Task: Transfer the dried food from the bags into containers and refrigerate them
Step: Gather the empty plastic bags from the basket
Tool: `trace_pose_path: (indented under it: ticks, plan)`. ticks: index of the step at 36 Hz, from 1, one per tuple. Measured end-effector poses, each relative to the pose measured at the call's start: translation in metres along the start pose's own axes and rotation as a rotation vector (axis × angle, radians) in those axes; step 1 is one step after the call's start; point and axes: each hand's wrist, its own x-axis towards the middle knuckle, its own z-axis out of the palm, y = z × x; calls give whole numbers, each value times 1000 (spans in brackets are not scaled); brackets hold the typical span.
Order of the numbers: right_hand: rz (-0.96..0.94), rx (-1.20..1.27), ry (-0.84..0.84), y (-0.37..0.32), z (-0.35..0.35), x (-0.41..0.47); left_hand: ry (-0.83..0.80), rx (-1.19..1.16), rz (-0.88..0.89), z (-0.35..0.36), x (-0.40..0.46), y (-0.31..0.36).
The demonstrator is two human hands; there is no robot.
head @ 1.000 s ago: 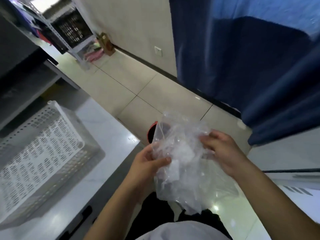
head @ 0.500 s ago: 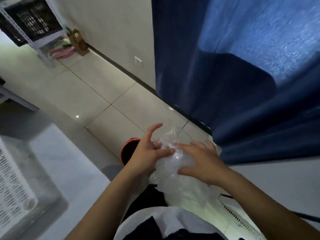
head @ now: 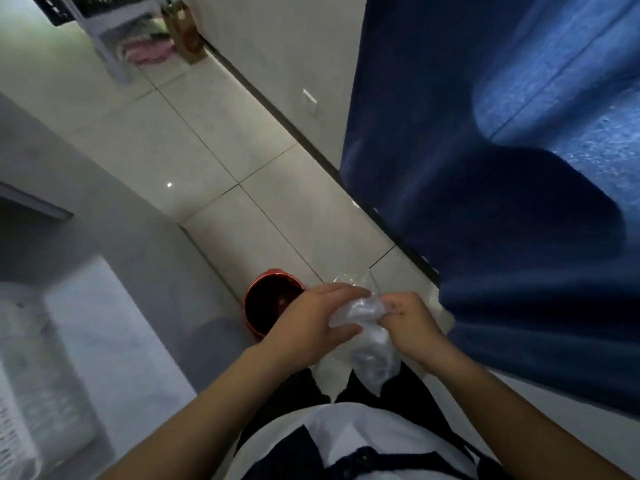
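Both forearms reach forward from the near edge and meet in front of the person's waist, wrists angled inward toward each other. The left hand [head: 313,323] lies palm down with its fingers stretched toward the right across the top of the clear plastic bag [head: 367,341], the thumb spread underneath, so the bundle sits between fingers and thumb. The right hand [head: 412,327] is turned in from the other side, its fingers curled tight into the plastic.

The bag is crumpled into a pale, glossy wad between the two hands, with loose ends hanging down toward the dark trousers and a thin wisp sticking up on the far side. Whether anything is inside it cannot be told; the plastic is too blurred and bunched.

The left grip is a loose clasp, fingers nearly straight but closing over the wad against the thumb. The right grip is clamped, knuckles bent, film gathered inside the fist.

The bundle hangs above the tiled floor [head: 194,140], just right of a red bin [head: 273,299] standing on the tiles. A grey counter [head: 114,306] runs along the left, carrying a white perforated basket [head: 31,358] at its near end. A blue curtain [head: 502,168] fills the right.
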Motion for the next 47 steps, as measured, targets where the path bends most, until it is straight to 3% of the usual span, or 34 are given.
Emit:
trace_pose_path:
  ticks: [5,10,14,16,19,23,30,35,38,47]
  plan:
    - [273,450,-25,-16,5,56,89,-75,-168,26,22,-19]
    - [528,705,-372,-14,-2,95,102,-46,-474,38,33,-23]
    - [618,769,-608,2,-4,130,190,-21,-606,57,37,-30]
    - [607,693,-701,9,0,149,236,-51,-656,65,42,-40]
    - [534,352,-755,17,3,178,307,-111,-767,80,49,-61]
    - [353,-129,-587,30,5,221,396,-212,-958,105,56,-97]
    - [197,-542,-419,83,9,273,619,-317,-1121,154,63,-190]
    - [99,-771,-448,155,38,302,697,-144,-1208,198,70,-289]
    - [115,-897,-495,204,64,320,712,-154,-1301,220,77,-343]
    - [93,-958,-609,312,142,403,714,-50,-1242,289,116,-496]
